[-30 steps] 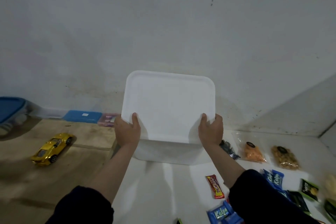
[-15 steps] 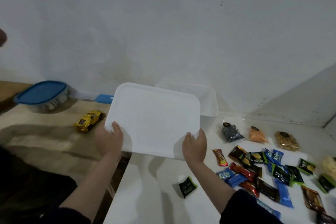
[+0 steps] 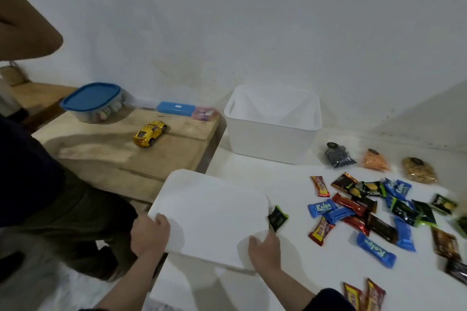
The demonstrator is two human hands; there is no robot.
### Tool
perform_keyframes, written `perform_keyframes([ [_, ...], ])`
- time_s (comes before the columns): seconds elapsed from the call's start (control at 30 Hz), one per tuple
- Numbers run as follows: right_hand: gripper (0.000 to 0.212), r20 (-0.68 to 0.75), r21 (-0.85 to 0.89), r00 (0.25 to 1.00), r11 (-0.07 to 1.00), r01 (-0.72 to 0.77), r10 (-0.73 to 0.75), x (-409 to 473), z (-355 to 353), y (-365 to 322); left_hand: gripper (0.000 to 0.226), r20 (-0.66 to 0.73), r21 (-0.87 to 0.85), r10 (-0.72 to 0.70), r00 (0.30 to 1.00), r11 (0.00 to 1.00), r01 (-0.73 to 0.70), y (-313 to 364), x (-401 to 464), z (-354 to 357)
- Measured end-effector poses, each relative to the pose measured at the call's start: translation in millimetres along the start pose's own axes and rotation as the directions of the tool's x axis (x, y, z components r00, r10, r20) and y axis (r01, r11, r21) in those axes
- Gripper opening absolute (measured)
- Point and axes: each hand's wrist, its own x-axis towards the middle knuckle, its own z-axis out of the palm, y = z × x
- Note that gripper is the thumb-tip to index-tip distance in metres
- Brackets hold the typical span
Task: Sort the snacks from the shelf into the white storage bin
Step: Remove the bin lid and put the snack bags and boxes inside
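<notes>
The white storage bin (image 3: 271,137) stands open against the wall at the back of the white shelf (image 3: 316,275). Its white lid (image 3: 212,212) is low over the shelf's left front, held at its near edge by my left hand (image 3: 149,233) and my right hand (image 3: 265,251). A small black-and-green snack packet (image 3: 277,217) lies right beside the lid's right edge. Several wrapped snacks (image 3: 366,207) in blue, red, brown and green are scattered to the right. Three clear bags of snacks (image 3: 374,159) lie in a row behind them.
A wooden table (image 3: 121,154) adjoins the shelf on the left, bearing a yellow toy car (image 3: 149,132), a blue-lidded container (image 3: 93,101) and a flat blue box (image 3: 175,108). A person in dark clothes (image 3: 43,192) stands at the left.
Both hands lifted the lid off the bin and carried it toward me and down to the left front of the shelf. The bin now stands uncovered.
</notes>
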Motion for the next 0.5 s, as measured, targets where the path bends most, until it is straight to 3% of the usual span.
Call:
perform_keyframes([
  [0.1, 0.057, -0.110, -0.108, 0.993, 0.992, -0.061, 0.049, 2.5, -18.2, 11.5, 0.034, 0.096, 0.014, -0.017, 0.995, 1.000, 0.016, 3.2, -21.3, 21.1],
  [0.27, 0.059, -0.277, -0.227, 0.957, 0.962, -0.154, 0.088, 7.1, -56.5, 25.9, 0.042, 0.298, -0.014, 0.083, 0.951, 0.996, -0.083, 13.6, -50.5, 58.7],
  [0.5, 0.075, -0.255, -0.328, 0.966, 0.936, -0.129, 0.044, 8.6, -77.1, 37.2, 0.071, 0.386, 0.022, 0.175, 0.906, 0.980, -0.199, 9.7, -73.0, 81.0],
])
